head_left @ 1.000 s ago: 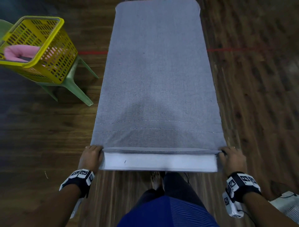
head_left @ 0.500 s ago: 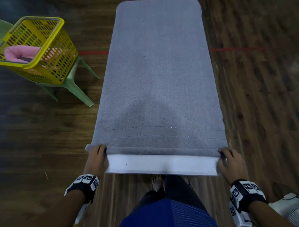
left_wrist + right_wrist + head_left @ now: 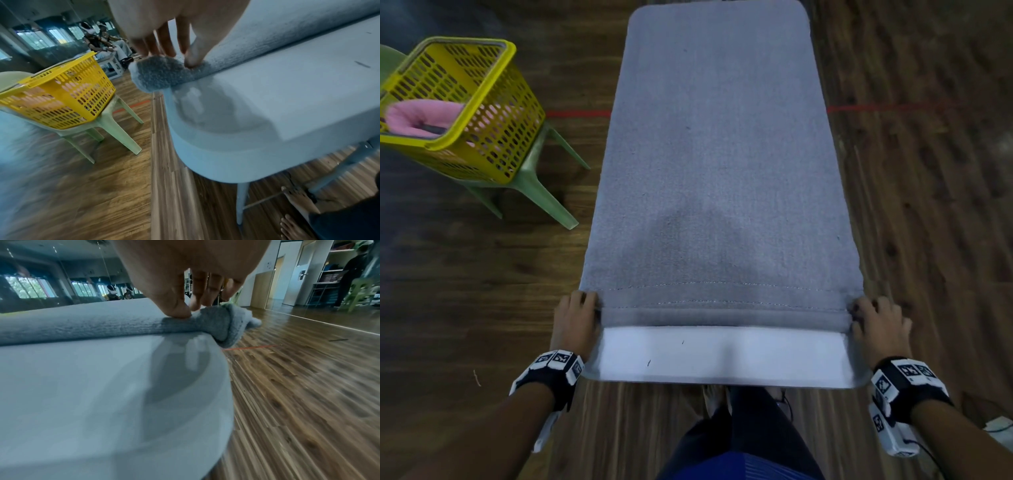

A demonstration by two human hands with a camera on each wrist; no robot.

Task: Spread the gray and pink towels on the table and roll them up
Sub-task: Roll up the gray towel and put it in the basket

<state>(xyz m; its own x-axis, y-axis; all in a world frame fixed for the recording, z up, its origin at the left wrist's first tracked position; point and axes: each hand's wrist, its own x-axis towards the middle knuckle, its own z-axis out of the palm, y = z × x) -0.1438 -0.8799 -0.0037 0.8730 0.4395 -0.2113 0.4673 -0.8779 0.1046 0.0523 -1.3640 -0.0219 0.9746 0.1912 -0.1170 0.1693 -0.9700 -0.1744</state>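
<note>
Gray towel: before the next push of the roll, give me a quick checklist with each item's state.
1. Left hand grips the roll's left end: ok; thumb and fingers pinch it in the left wrist view.
2. Right hand grips the right end: ok, same pinch.
3. Roll straight across the table: ok, its edge runs level between the hands.
4. Rest of the gray towel flat ahead: ok, no folds visible.
5. Roll tightness inside: cannot tell.
6. Pink towel spread: not ok, it lies in the yellow basket.
</note>
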